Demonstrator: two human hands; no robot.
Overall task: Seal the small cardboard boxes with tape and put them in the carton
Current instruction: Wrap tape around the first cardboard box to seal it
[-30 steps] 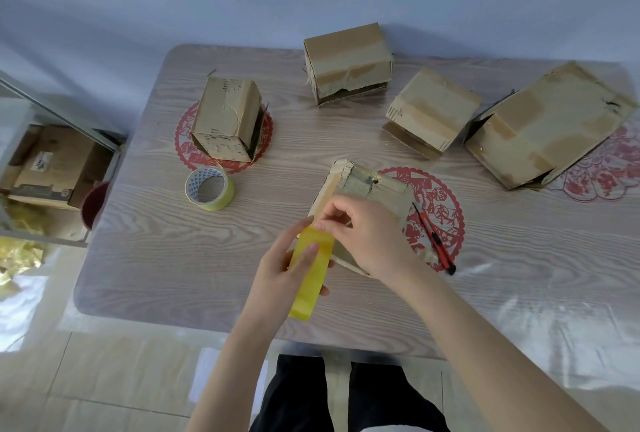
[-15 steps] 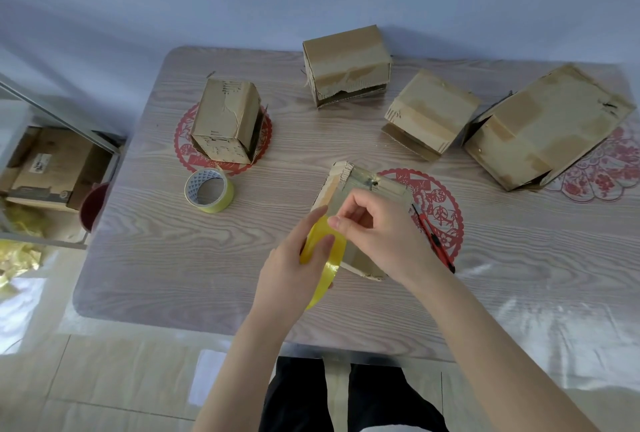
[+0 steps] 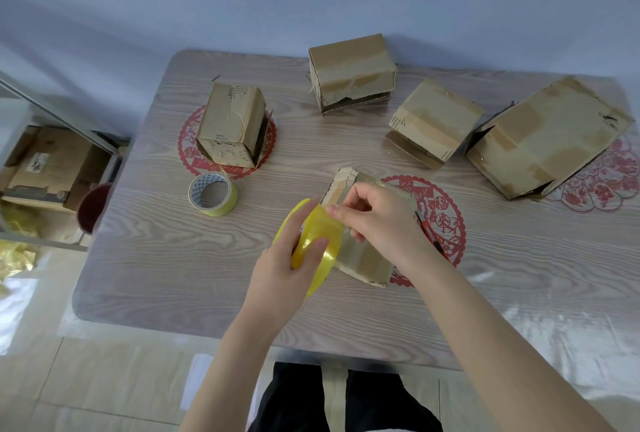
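Observation:
A small cardboard box (image 3: 363,260) lies in front of me on the wooden table (image 3: 156,258), partly hidden by my hands. My left hand (image 3: 284,265) grips a roll of yellow tape (image 3: 318,227) just left of the box. My right hand (image 3: 381,223) is over the box top, its fingertips pinching at the tape's loose end on the roll. Three more small boxes stand farther back: one at left (image 3: 230,125), one at the rear centre (image 3: 351,73), one to the right (image 3: 434,121). A larger carton (image 3: 547,137) lies on its side at the far right.
A second tape roll (image 3: 213,193) with a white core lies left of the box. A red-handled cutter (image 3: 431,230) rests on a red paper-cut mat to the right of my right hand. Beyond the table's left edge stands a shelf with a cardboard box (image 3: 52,165).
The yellow roll has turned from edge-on to showing its broad face. My left hand has risen with it toward the box, and my right-hand fingers have moved onto the roll.

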